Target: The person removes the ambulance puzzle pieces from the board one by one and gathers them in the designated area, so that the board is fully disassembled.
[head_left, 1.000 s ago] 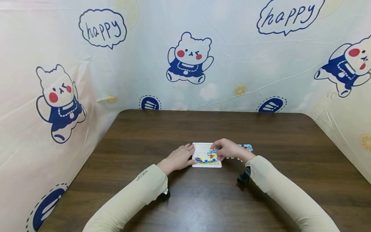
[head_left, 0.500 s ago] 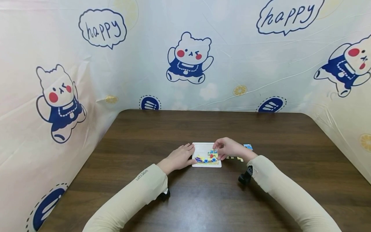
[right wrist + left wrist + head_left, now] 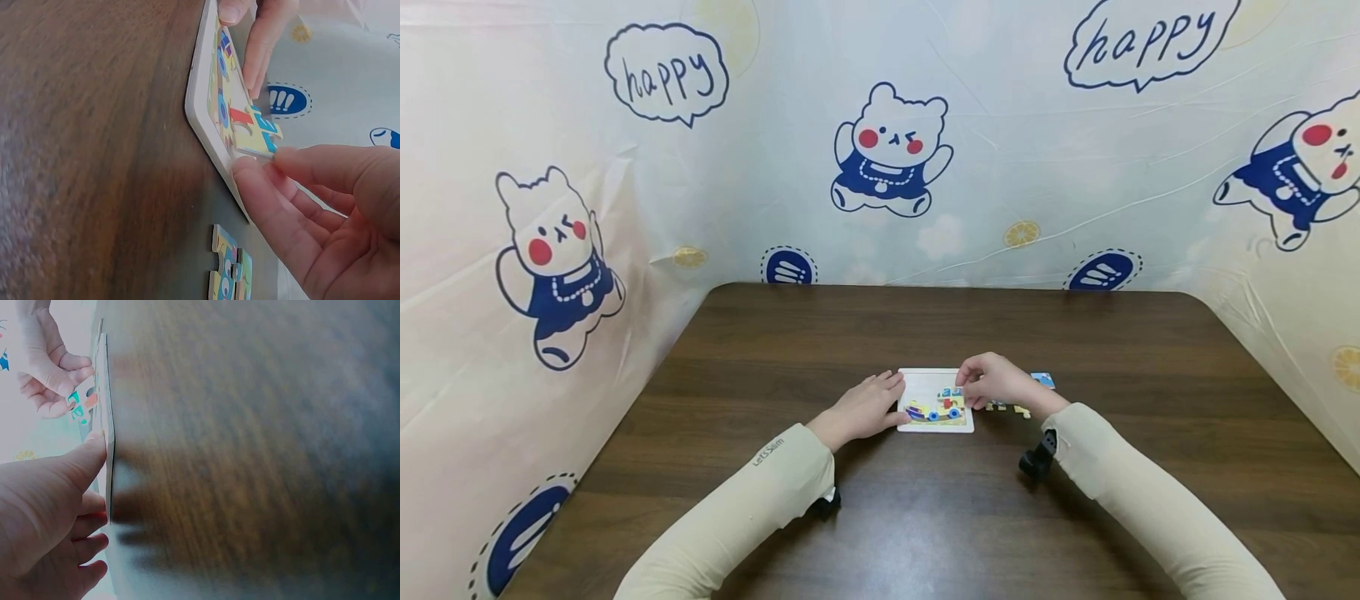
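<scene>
"At a dark wood-grain table (image 3: 880, 517), a person works over a shallow white puzzle tray (image 3: 919, 383). What does each hand hold?"

"Thumb and forefinger of the right hand (image 3: 997, 382) pinch the edge of a yellow, red and blue jigsaw piece (image 3: 255, 139). It sits above the tray's right part, tilted, its pinched edge raised."

"And the left hand (image 3: 865, 408)?"

"Fingers straight, it presses on the tray's left side, thumb at the near corner, just as it does a second earlier. The tray lies flat between the two hands."

"So what has just changed?"

"Only a little: the right hand has edged rightward across the last second, and it now hides more of the loose pieces (image 3: 225, 275) lying on the table beyond the tray. A blue loose piece (image 3: 1042, 381) shows past the wrist."

"Meaning what for the puzzle?"

"Probably fine adjustment. A wheeled vehicle picture (image 3: 934, 414) already runs along the tray's near side, but the pinched piece does not look seated. Whether its lower edge touches the pieces below, I cannot tell."
</scene>
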A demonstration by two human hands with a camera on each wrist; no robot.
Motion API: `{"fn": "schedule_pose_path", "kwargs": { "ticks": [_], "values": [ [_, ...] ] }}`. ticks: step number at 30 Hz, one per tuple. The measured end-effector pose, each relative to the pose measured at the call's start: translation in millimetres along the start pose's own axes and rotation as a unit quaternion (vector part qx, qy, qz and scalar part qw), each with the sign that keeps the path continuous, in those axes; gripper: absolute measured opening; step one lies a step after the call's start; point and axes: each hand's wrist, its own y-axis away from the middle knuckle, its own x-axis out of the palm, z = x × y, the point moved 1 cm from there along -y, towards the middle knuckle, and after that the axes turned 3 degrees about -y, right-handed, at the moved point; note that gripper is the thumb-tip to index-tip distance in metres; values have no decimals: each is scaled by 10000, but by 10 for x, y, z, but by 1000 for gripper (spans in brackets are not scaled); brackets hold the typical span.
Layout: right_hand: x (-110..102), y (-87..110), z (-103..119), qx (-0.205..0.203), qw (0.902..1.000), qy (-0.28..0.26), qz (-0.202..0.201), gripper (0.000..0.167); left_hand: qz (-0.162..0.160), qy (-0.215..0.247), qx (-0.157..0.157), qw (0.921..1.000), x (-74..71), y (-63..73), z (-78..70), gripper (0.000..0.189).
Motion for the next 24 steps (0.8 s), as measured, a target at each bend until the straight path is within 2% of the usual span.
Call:
{"fn": "schedule_pose_path", "kwargs": {
  "ticks": [7, 24],
  "values": [
    [-62, 5, -37, -146, 9999, 15, -38, 5, 117, 3, -81, 9999, 20, -16, 7, 63],
    [-233, 107, -106, -222, 9996, -81, -142, 9, 63, -52, -32, 10000, 42, -17, 20, 63]
  ]
}}
